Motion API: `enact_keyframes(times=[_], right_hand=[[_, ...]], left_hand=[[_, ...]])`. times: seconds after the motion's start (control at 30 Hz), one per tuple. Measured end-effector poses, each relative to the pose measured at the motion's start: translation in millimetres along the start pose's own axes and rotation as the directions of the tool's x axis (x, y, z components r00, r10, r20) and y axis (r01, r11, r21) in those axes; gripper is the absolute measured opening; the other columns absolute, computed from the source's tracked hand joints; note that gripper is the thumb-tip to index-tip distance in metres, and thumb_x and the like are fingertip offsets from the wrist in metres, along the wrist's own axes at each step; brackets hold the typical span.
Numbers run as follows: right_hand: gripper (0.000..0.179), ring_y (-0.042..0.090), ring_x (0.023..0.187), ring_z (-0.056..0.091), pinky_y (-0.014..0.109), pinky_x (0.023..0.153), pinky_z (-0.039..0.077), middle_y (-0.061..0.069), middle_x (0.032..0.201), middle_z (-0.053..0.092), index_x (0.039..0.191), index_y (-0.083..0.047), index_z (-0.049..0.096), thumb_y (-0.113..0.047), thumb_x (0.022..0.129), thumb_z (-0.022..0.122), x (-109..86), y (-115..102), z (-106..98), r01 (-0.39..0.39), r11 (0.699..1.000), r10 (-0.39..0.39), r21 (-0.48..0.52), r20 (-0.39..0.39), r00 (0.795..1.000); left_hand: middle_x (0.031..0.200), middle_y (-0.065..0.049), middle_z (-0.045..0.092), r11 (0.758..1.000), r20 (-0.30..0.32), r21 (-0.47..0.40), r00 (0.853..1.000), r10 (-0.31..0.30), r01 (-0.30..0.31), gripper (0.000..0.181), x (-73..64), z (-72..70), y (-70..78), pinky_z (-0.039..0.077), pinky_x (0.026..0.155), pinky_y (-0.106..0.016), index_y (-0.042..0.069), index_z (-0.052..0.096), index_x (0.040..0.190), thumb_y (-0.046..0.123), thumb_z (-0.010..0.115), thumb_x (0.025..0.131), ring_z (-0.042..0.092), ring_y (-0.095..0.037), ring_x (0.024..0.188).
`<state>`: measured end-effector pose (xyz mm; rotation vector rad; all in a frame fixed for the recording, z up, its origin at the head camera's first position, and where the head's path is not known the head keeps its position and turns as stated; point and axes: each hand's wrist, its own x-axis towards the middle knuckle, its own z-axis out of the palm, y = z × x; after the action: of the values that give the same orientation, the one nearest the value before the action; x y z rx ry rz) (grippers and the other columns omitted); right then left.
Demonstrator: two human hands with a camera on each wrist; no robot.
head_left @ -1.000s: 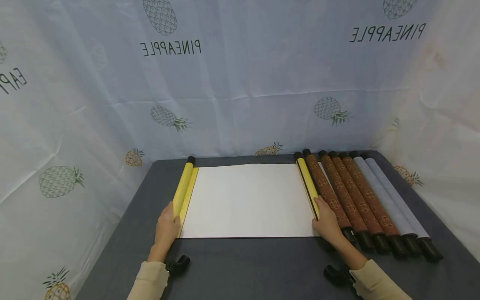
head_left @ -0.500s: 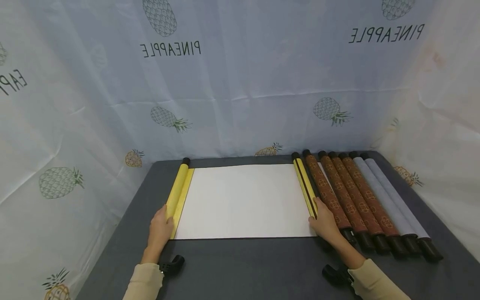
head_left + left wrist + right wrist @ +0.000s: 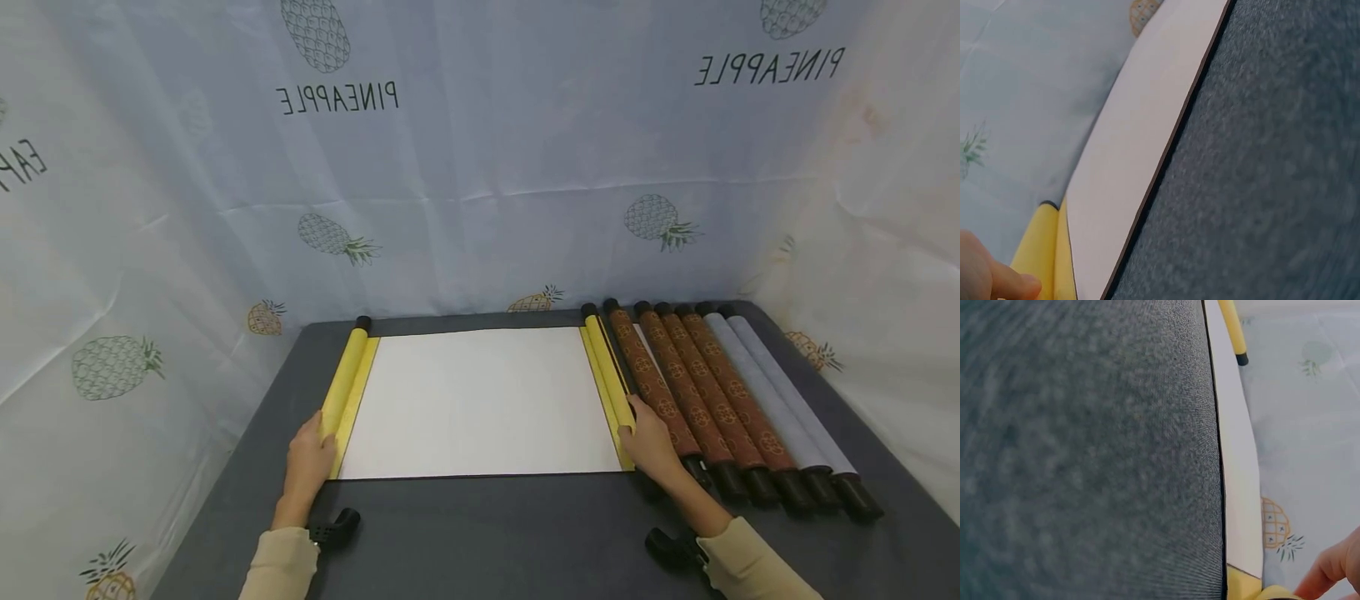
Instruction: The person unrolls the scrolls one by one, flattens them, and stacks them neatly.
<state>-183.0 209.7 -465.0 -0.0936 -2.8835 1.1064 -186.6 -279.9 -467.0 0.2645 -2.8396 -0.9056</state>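
Observation:
A scroll lies unrolled across the table, its blank white sheet (image 3: 480,400) between two yellow rolled ends with black knobs. My left hand (image 3: 308,454) grips the near part of the left yellow roll (image 3: 345,372). In the left wrist view its thumb (image 3: 1019,284) rests along that roll. My right hand (image 3: 651,437) holds the near part of the right yellow roll (image 3: 604,354), with a flat yellow strip showing beside it. Only some fingers (image 3: 1329,570) of the right hand appear in the right wrist view, at that roll's end.
Several rolled scrolls lie side by side at the right, brown patterned ones (image 3: 697,383) and pale grey ones (image 3: 783,387), with black ends. The nearest brown one sits close to my right hand. Behind the dark grey table (image 3: 487,542) hangs a pineapple-print curtain (image 3: 480,150).
My left hand has moved left with its yellow roll, widening the sheet on that side. The right roll has turned, baring a yellow strip on its left; the right hand stays nearly in place.

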Motion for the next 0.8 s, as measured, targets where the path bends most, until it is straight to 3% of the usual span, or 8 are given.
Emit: enact_keyframes(times=[0.2,0.43,0.8], right_hand=[[0.061,0.048,0.113,0.053,0.057,0.090,0.047,0.042,0.135,0.043,0.139,0.020,0.030,-0.003,0.087,0.051,-1.8,0.1,0.7,0.027,1.000,-0.027,-0.006,0.008,1.000],[0.070,0.052,0.117,0.050,0.059,0.094,0.045,0.044,0.136,0.040,0.140,0.022,0.026,-0.003,0.082,0.057,-4.4,1.2,-1.1,0.032,0.999,-0.031,-0.038,0.037,0.999],[0.067,0.056,0.124,0.045,0.059,0.098,0.044,0.044,0.137,0.040,0.139,0.022,0.029,-0.006,0.085,0.057,-5.1,-3.0,-0.2,0.040,0.999,-0.038,-0.034,0.052,0.998]], left_hand=[[0.143,-0.041,0.034,1.000,-0.001,-0.002,1.000,-0.015,0.015,0.055,1.7,-4.4,-5.3,0.033,0.108,-0.063,-0.017,0.027,0.143,0.003,0.044,0.095,0.033,-0.056,0.132],[0.144,-0.041,0.033,0.999,0.020,-0.010,0.999,-0.033,0.033,0.056,5.9,-8.5,-12.0,0.032,0.109,-0.063,-0.016,0.026,0.145,0.003,0.042,0.094,0.033,-0.056,0.133],[0.145,-0.040,0.031,0.998,0.044,0.010,0.997,-0.060,0.059,0.057,13.5,-16.2,-19.4,0.031,0.109,-0.063,-0.014,0.025,0.145,0.006,0.042,0.095,0.031,-0.056,0.133]])
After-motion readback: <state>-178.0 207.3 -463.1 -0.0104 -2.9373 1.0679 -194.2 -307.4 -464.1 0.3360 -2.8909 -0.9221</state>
